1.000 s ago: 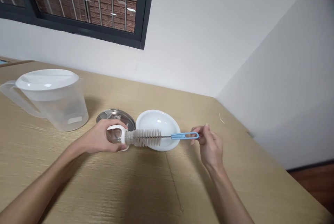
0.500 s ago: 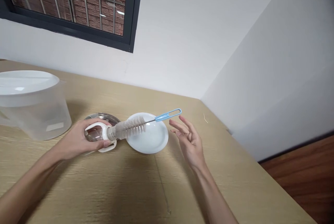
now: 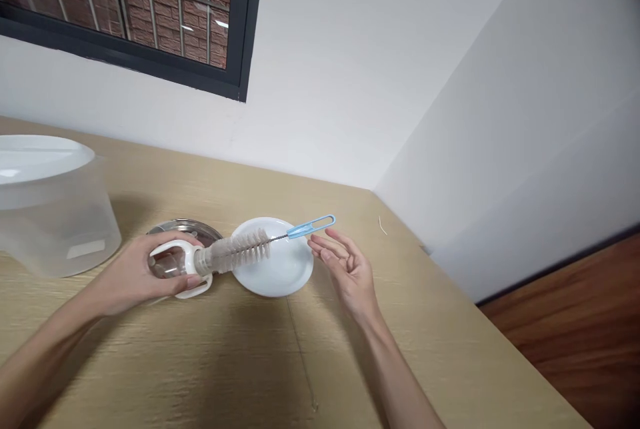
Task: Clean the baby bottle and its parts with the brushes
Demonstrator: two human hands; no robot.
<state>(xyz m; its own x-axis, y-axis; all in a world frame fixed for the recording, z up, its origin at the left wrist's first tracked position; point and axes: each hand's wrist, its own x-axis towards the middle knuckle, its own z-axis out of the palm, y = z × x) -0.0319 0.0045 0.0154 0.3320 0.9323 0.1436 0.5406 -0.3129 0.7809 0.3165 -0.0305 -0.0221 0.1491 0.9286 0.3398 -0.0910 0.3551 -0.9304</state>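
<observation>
My left hand (image 3: 133,272) grips a clear bottle (image 3: 169,264) with a white two-handled collar (image 3: 190,260). A bottle brush (image 3: 240,249) with pale bristles sticks out of the bottle's mouth, its lower part inside. The brush's blue loop handle (image 3: 311,226) points right and slightly up, over a white plate (image 3: 280,272). Just below and right of that handle is my right hand (image 3: 350,269), fingers apart and slightly curled, holding nothing. Behind my left hand lies a round metal dish (image 3: 203,229), partly hidden by the hand and bottle.
A large translucent pitcher (image 3: 60,229) with a white lid stands at the left on the wooden table (image 3: 240,362). A thin wire or string (image 3: 301,352) runs from the plate toward the front. A small white strip (image 3: 383,226) lies near the right edge.
The whole view has shifted slightly, so objects appear further left. My right hand's fingers have come a little closer to the underside of the blue handle.
</observation>
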